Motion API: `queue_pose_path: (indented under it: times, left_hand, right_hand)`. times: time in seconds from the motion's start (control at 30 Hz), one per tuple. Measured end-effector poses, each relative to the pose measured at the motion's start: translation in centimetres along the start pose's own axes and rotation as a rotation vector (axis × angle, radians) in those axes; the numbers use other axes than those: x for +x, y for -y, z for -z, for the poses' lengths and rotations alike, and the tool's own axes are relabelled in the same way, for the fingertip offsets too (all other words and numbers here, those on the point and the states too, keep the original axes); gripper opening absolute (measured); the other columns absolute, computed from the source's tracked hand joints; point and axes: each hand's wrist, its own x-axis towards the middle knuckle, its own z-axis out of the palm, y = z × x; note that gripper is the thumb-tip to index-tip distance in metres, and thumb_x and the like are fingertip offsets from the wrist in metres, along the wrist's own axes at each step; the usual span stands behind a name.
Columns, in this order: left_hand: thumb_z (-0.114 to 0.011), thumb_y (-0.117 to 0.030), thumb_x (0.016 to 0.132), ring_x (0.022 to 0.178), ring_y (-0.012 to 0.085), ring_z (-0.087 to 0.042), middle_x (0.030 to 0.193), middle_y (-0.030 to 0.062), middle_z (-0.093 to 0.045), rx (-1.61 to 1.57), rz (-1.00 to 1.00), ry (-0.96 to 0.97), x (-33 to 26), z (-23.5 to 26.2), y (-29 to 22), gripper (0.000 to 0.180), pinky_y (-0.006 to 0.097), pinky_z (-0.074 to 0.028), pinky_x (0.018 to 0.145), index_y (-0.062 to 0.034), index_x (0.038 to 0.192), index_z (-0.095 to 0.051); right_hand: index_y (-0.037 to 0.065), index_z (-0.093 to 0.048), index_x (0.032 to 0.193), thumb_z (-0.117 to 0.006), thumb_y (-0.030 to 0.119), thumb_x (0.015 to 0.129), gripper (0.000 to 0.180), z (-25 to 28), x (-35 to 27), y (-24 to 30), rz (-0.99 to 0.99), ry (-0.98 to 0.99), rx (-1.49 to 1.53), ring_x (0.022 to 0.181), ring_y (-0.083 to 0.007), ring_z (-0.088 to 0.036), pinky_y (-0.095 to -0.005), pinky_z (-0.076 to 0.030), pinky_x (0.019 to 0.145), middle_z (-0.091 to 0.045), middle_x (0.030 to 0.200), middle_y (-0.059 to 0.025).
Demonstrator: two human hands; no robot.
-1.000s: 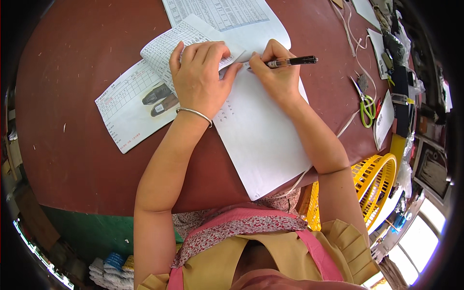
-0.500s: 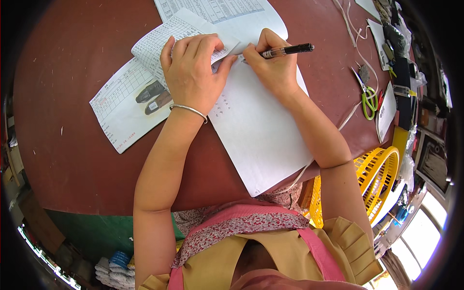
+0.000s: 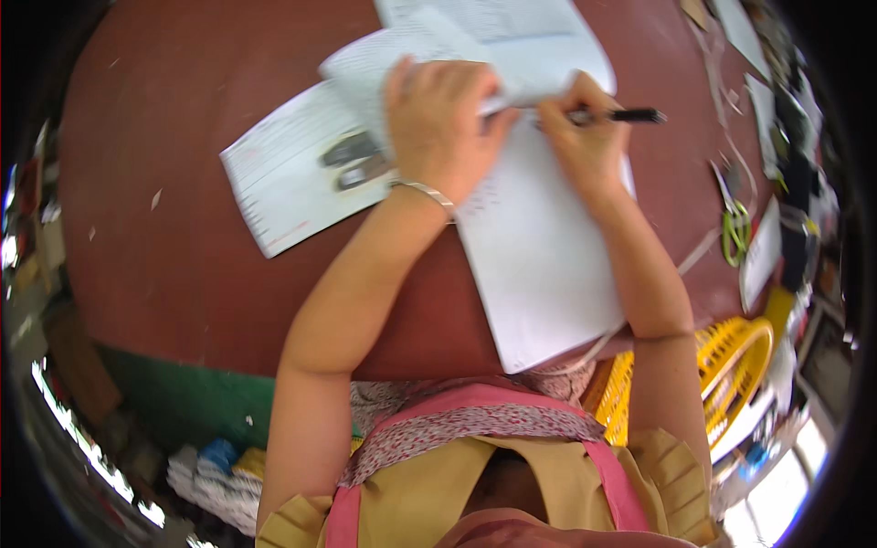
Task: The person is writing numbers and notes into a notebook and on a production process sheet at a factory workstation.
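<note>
My left hand [image 3: 443, 128], with a bangle at its wrist, is bent over folded printed sheets [image 3: 354, 66] and holds them, its thumb toward the writing spot. In my right hand [image 3: 589, 151] is a black pen [image 3: 638, 116], pinched near its lower end; its tip is blurred beside my left thumb. Under both hands lies a white sheet [image 3: 548, 283] with a few small handwritten marks. To the left, a page [image 3: 274, 173] with a grid and a picture of dark shoes sticks out. Another printed page [image 3: 539, 41] lies beyond my hands.
Green-handled scissors [image 3: 735, 233] lie on the red-brown table [image 3: 183, 256] at the right, near white cord [image 3: 699, 251] and papers [image 3: 761, 251]. A yellow plastic basket [image 3: 731, 370] stands by my right arm. Stacked cloths [image 3: 215, 479] are low at the left.
The whole view has shifted, so table, papers and hands appear farther right, and the picture is blurrier. Both hands keep their hold on the sheets and the pen.
</note>
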Motion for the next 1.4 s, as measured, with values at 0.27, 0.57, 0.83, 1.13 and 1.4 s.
queue_pose_path:
  times: [0.27,0.57,0.83,1.13,1.4]
  left_hand:
    - [-0.085,-0.026,0.071,0.105,0.0210,-0.058,0.095,-0.0025,-0.066,-0.047,0.025,-0.063,-0.4,-0.3,-0.6,0.034,0.051,-0.030,0.113,-0.0172,0.093,-0.061]
    - [-0.085,-0.025,0.072,0.104,0.0209,-0.059,0.096,-0.0024,-0.066,-0.099,0.020,-0.053,-0.2,-0.5,-0.9,0.033,0.051,-0.030,0.113,-0.0166,0.093,-0.061]
    - [-0.083,-0.028,0.076,0.101,0.0194,-0.061,0.097,-0.0060,-0.069,0.053,0.003,0.033,0.0,0.2,-0.6,0.030,0.049,-0.034,0.110,-0.0172,0.096,-0.064]
    - [-0.085,-0.026,0.075,0.101,0.0168,-0.060,0.096,-0.0073,-0.068,0.060,-0.038,-0.015,0.0,-0.3,-0.8,0.030,0.045,-0.034,0.111,-0.0193,0.094,-0.062]
    - [-0.085,-0.025,0.076,0.101,0.0167,-0.060,0.096,-0.0073,-0.068,0.064,-0.046,-0.019,0.1,-0.1,-0.6,0.030,0.045,-0.034,0.111,-0.0192,0.094,-0.062]
  right_hand:
    - [0.008,-0.036,0.068,-0.066,-0.001,0.089,0.039,0.7,-0.3,0.6,0.021,0.036,0.085,0.061,-0.0008,-0.030,-0.0222,-0.026,0.051,-0.035,0.064,0.0072]
    - [0.008,-0.039,0.068,-0.068,-0.001,0.088,0.037,1.2,0.0,0.7,0.011,-0.053,0.094,0.060,-0.0005,-0.032,-0.0217,-0.029,0.051,-0.039,0.064,0.0072]
    - [0.006,-0.042,0.068,-0.069,0.002,0.084,0.032,0.2,-0.1,0.0,-0.025,-0.055,0.121,0.057,-0.0045,-0.042,-0.0266,-0.035,0.049,-0.043,0.058,0.0028]
    - [0.007,-0.036,0.065,-0.068,0.001,0.083,0.038,1.1,-0.1,0.9,-0.036,0.000,0.043,0.054,-0.0058,-0.032,-0.0285,-0.028,0.048,-0.035,0.055,0.0028]
    - [0.006,-0.039,0.066,-0.067,0.002,0.081,0.032,1.0,-0.1,1.2,-0.037,0.018,0.030,0.054,-0.0069,-0.034,-0.0284,-0.031,0.049,-0.039,0.056,0.0016]
